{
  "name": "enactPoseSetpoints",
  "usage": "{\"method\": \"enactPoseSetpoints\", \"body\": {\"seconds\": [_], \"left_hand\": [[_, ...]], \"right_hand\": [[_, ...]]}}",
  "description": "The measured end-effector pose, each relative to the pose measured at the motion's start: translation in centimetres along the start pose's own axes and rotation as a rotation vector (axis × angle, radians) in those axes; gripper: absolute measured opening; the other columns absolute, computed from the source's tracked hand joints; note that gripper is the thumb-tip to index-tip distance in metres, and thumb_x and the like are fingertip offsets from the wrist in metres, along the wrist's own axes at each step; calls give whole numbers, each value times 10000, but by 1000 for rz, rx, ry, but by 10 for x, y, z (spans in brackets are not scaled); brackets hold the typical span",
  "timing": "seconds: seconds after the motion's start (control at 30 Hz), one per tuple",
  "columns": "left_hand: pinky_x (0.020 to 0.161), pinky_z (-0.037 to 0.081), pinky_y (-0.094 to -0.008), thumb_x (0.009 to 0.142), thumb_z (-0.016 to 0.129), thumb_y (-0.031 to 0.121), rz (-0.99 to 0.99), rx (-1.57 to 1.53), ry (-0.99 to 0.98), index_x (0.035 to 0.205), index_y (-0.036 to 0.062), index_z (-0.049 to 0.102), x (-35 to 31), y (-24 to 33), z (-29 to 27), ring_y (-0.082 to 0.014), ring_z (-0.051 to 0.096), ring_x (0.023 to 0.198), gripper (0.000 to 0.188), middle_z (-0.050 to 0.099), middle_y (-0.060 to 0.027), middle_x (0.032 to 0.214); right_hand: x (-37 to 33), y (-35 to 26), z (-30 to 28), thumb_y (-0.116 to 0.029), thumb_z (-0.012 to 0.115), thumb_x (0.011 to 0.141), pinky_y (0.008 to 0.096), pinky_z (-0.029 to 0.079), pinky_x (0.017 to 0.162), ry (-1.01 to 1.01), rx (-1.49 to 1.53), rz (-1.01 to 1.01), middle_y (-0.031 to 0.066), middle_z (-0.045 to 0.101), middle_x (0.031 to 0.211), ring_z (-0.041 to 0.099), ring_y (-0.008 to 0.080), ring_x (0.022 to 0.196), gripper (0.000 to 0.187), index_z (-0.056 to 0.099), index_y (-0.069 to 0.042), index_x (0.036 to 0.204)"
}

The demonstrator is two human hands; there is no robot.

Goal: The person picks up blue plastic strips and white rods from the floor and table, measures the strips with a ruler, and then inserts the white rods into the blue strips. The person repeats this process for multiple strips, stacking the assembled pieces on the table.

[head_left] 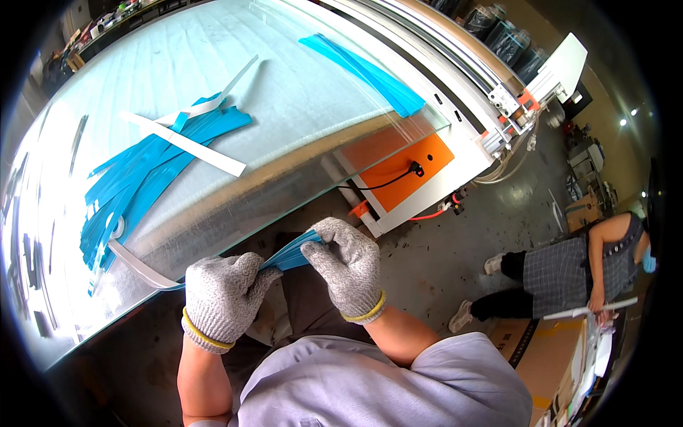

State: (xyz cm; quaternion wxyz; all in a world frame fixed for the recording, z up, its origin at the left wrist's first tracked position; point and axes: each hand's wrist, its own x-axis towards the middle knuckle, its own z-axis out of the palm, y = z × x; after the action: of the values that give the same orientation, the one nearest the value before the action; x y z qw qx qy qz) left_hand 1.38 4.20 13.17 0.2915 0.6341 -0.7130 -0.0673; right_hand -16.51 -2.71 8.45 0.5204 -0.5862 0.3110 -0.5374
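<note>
In grey knitted gloves with yellow cuffs, both hands hold a small bundle of blue strips (288, 255) in front of my body, just off the table's near edge. My left hand (226, 293) is closed round the bundle's left end. My right hand (346, 267) pinches the other end between thumb and fingers. From beside my left hand a pale strip (139, 268) curves out over the table. A larger heap of blue strips (153, 167) lies on the glass-topped table (292, 117), with a flat white strip (188, 147) across it.
Another blue bundle (366, 75) lies by the white machine rail (455, 64) at the far right. An orange panel (405, 167) with a black cable sits below the glass. A person (569, 274) holding a white bar stands at right beside a cardboard box (533, 352).
</note>
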Motion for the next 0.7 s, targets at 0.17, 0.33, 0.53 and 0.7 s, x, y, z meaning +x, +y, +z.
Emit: {"method": "enactPoseSetpoints", "body": {"seconds": [0.17,0.33,0.53,0.7], "left_hand": [[584,489,-469,881,757,309,5,18,12,767,91,637,0,-4,3,-384,631,613,273,627,-144,644],[609,495,-479,889,746,303,36,70,-8,822,92,650,4,-12,6,-387,643,648,241,647,-151,682],[660,513,-465,893,730,265,19,74,-3,951,97,678,13,-13,10,-366,664,701,185,684,-128,787],[808,517,-463,829,739,153,7,244,-48,1008,84,692,25,-21,5,-372,667,878,198,695,-128,971]], "right_hand": [[1,-5,-5,66,736,903,240,532,781,-92,74,181,64,683,994,617,90,873,302,648,6,1185],[11,-1,-5,115,711,895,237,546,806,-164,47,44,65,687,1111,632,82,899,638,533,-50,1485],[16,4,-11,95,709,894,276,558,800,-157,30,71,76,705,1042,670,141,898,507,647,-55,1374],[51,7,-9,84,762,807,345,556,760,-212,-532,-478,107,720,995,681,236,860,276,755,-11,1066]]}}
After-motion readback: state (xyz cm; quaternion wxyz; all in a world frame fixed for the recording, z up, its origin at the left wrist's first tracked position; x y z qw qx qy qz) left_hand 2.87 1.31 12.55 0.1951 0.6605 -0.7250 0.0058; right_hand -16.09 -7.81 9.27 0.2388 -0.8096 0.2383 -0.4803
